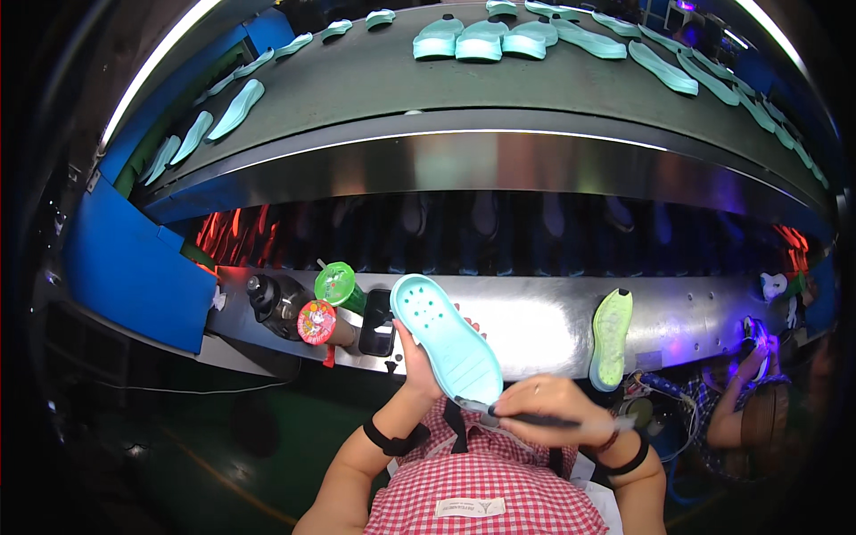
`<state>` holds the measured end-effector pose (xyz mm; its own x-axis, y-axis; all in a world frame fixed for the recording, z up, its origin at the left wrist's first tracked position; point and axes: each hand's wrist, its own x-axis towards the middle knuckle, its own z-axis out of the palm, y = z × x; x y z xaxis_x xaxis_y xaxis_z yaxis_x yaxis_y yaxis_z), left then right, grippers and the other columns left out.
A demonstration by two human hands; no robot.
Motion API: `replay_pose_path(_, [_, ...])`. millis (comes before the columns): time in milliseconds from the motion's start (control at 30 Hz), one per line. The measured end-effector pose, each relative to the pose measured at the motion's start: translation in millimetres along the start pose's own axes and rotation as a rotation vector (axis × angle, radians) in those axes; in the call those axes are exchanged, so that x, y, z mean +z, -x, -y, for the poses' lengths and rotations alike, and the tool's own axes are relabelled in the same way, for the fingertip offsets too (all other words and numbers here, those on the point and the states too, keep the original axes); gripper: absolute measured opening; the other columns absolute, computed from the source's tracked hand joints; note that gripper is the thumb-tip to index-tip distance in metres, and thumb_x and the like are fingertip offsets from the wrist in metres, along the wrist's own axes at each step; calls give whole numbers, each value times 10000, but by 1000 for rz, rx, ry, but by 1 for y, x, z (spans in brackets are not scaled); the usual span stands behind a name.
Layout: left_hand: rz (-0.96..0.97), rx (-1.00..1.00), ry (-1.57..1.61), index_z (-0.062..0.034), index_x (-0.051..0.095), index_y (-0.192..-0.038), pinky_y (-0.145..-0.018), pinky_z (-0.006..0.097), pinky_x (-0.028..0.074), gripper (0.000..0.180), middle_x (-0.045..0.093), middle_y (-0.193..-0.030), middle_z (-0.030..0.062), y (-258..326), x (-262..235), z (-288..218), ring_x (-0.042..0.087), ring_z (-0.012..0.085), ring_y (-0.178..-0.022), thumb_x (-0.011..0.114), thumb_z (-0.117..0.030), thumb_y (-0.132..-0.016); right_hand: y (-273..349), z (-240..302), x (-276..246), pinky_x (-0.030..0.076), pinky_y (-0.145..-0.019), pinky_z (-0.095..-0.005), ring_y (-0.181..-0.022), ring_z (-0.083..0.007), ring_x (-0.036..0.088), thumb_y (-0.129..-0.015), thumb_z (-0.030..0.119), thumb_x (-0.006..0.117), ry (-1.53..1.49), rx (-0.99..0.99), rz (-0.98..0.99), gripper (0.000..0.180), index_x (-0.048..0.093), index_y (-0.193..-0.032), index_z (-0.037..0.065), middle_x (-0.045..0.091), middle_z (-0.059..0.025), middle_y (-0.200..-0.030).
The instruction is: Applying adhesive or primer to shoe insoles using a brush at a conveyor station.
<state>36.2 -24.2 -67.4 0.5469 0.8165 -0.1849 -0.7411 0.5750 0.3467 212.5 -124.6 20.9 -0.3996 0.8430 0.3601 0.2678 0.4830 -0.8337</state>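
Turquoise sole point(446, 343) in hands (pen point(535, 417) too), bottles point(294, 308) beside

left of hands: blocked, dark bottle point(275, 303), two cups point(325, 308), phone point(378, 323) crowd the shelf point(535, 321)
shelf middle: bare
shelf right: green sole point(612, 337) leaning upright
belt point(464, 89): soles point(486, 40) along far edge, near strip bare

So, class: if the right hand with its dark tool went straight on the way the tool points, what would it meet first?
The tool in the right hand points left, at the heel of the teal sole that the left hand holds. Its tip seems already at that edge, though depth is unclear.
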Motion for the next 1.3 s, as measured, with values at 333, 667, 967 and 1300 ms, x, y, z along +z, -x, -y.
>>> replay_pose_path(333, [8, 79, 21, -30, 404, -1182, -958, 473, 316, 861, 535, -991, 143, 7, 36, -7, 512, 285, -955, 238, -743, -730, -19, 11, 0, 486, -720, -307, -809, -218, 613, -670, 14, 666, -193, 50, -185, 202, 629, -868, -1, 634, -124, -838])
replay_pose_path(667, [99, 201, -88, -55, 444, -1162, -984, 487, 295, 794, 530, -1031, 136, 9, 62, -22, 518, 276, -972, 310, -712, -737, -3, -10, -10, 463, -811, -296, -883, -201, 592, -696, -5, 658, -303, 282, -238, 219, 633, -913, 8, 621, -121, -926])
replay_pose_path(967, [132, 193, -229, -11, 271, -1284, -938, 486, 351, 705, 426, -1218, 191, 20, 60, -21, 465, 339, -1079, 224, -564, -849, -5, -21, 13, 442, -851, -323, -954, -226, 562, -763, -25, 579, -1049, 308, -380, 176, 575, -939, -36, 595, -167, -969])
replay_pose_path(1300, [242, 59, 14, -13, 256, -1302, -950, 468, 342, 627, 418, -1231, 202, 25, 59, -7, 461, 370, -1078, 238, -471, -873, -11, -7, 18, 472, -694, -220, -788, -113, 587, -746, -24, 602, -528, 338, -278, 186, 600, -932, -10, 616, -100, -927])
